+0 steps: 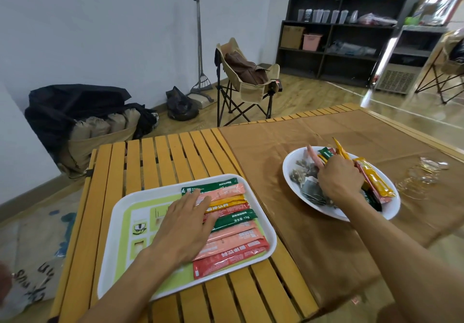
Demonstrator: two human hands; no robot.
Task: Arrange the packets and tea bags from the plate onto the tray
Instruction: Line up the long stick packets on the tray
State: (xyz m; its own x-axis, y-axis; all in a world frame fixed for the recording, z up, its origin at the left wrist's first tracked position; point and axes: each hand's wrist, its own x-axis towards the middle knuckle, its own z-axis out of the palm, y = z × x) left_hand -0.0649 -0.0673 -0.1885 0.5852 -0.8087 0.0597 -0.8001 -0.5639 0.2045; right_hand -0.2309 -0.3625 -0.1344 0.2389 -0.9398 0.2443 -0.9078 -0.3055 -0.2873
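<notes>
A white tray [118,247] with a green printed base sits on the slatted table. Several stick packets [233,237] in green, pink, yellow and red lie side by side along its right half. My left hand [185,224] rests flat on their left ends, fingers spread. To the right stands a white plate [288,172] with more stick packets [374,179] and grey tea bags [311,192]. My right hand [339,179] is down in the plate, fingers curled around a pink packet [313,157] that sticks up past the knuckles.
A brown paper sheet [313,234] covers the right part of the yellow slatted table [160,162]. Clear glassware [424,174] lies right of the plate. A folding chair [246,81], bags and a dark shelf unit [339,38] stand beyond the table.
</notes>
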